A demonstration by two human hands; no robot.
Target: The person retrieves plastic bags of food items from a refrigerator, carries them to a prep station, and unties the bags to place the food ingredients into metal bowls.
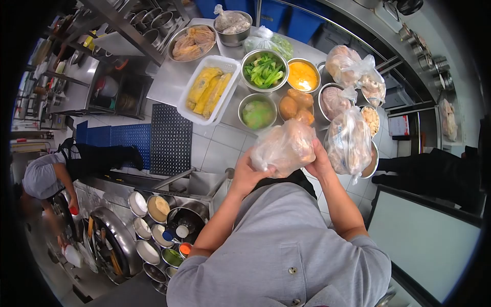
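Observation:
A clear plastic bag of pale, pinkish food [284, 147] is held up between my two hands, at the near edge of the steel table. My left hand [249, 173] grips its left side, with the fingers partly under the bag. On the right side, my right hand [320, 159] presses against the plastic. Just beyond the bag are a bowl of brown rounded pieces [296, 104] and a bowl of green liquid [257, 113]. Another tied bag [349, 143] lies close to the right of my right hand.
The steel table [162, 84] also bears a white tray of yellow food [185, 109], green vegetables [264, 70] and an orange bowl [303, 75]. Seasoning bowls [158, 209] stand lower left. A person [46, 174] works far left; another in dark clothes [434, 171] is at right.

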